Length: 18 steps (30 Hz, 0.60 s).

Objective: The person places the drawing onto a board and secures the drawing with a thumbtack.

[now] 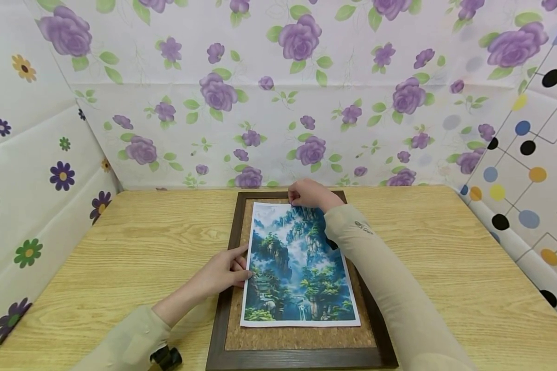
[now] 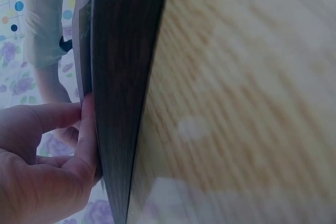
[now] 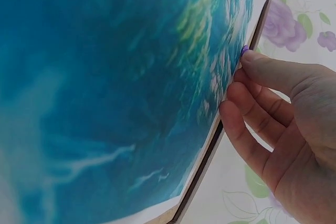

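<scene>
A printed landscape picture (image 1: 301,268) of blue misty cliffs and green trees lies over a cork board (image 1: 301,337) with a dark wooden frame (image 1: 301,358). My left hand (image 1: 225,270) pinches the picture's left edge between thumb and fingers, beside the frame's left side. At the top edge of the picture, my right hand (image 1: 308,194) holds a small purple push pin (image 3: 245,50) between thumb and fingers. The pin's point is hidden, so I cannot tell whether it is in the cork. Other fingers of the right hand touch the paper's edge in the right wrist view.
The framed board lies on a light wood-grain table (image 1: 158,232), reaching close to its back edge. A flowered sheet (image 1: 260,113) hangs behind the table. Patterned sheets stand at the left (image 1: 32,170) and right (image 1: 529,170).
</scene>
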Available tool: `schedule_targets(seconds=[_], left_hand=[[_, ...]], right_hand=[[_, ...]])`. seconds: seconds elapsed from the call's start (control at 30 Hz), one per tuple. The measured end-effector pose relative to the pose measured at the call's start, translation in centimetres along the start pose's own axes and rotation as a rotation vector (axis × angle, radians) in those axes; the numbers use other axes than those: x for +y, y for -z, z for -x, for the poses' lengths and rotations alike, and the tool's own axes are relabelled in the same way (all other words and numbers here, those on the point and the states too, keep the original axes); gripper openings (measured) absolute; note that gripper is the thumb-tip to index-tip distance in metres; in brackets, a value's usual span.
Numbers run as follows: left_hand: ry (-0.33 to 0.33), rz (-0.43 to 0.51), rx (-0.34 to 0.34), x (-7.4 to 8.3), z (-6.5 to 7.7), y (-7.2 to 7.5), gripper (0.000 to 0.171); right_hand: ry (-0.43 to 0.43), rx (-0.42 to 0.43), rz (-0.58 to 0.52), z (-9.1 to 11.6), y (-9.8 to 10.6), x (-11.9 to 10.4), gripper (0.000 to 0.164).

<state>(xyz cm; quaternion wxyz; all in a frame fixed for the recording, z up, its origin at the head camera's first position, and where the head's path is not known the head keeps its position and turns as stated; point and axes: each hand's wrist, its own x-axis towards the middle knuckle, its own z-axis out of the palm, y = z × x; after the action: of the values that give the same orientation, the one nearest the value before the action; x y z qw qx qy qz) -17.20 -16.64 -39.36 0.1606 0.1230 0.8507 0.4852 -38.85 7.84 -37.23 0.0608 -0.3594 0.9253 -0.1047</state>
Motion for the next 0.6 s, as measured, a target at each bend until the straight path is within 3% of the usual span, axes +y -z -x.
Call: schedule_targets(seconds=[0.4, 0.6], left_hand=[[0.002, -0.017, 0.009, -0.05, -0.04, -0.1, 0.071], [0.01, 0.002, 0.009, -0.04, -0.1, -0.06, 0.071]], right_hand=[[-0.069, 0.025, -0.014, -0.3, -0.39, 0.03, 0.01], [-0.102, -0.002, -0.005, -0.64, -0.15, -0.27, 0.012]])
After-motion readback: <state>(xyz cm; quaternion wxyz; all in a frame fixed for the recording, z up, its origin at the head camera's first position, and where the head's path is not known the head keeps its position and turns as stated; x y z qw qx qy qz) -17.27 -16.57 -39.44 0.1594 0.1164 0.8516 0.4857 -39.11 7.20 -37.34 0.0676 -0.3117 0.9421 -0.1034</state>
